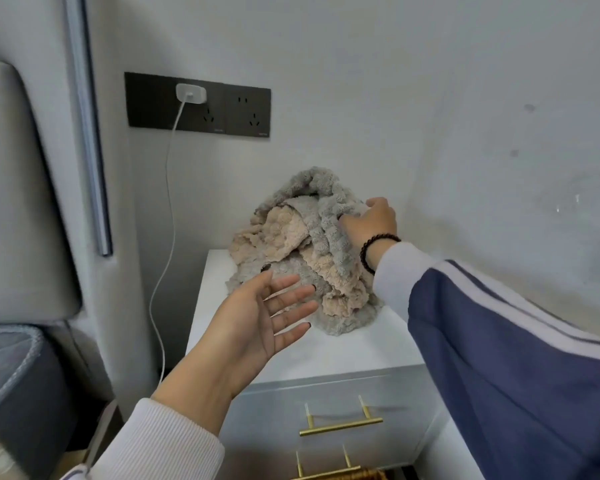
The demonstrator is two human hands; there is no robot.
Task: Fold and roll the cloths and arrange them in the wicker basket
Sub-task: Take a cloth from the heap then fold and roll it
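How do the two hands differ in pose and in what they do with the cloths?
The left hand is open with straight, spread fingers, holding nothing; the right hand grips the grey cloth. The left is near the pile's front, the right at its upper side. Both wear pale sleeves.

The cloths (312,251) sit in one loose, crumpled heap at the centre of the frame, on the back part of a white counter (343,348), close to the wall. They are fluffy and nubbly, some grey and some beige, tangled together and none folded or rolled. A sliver of the wicker basket (357,475) shows at the bottom edge, right of centre.
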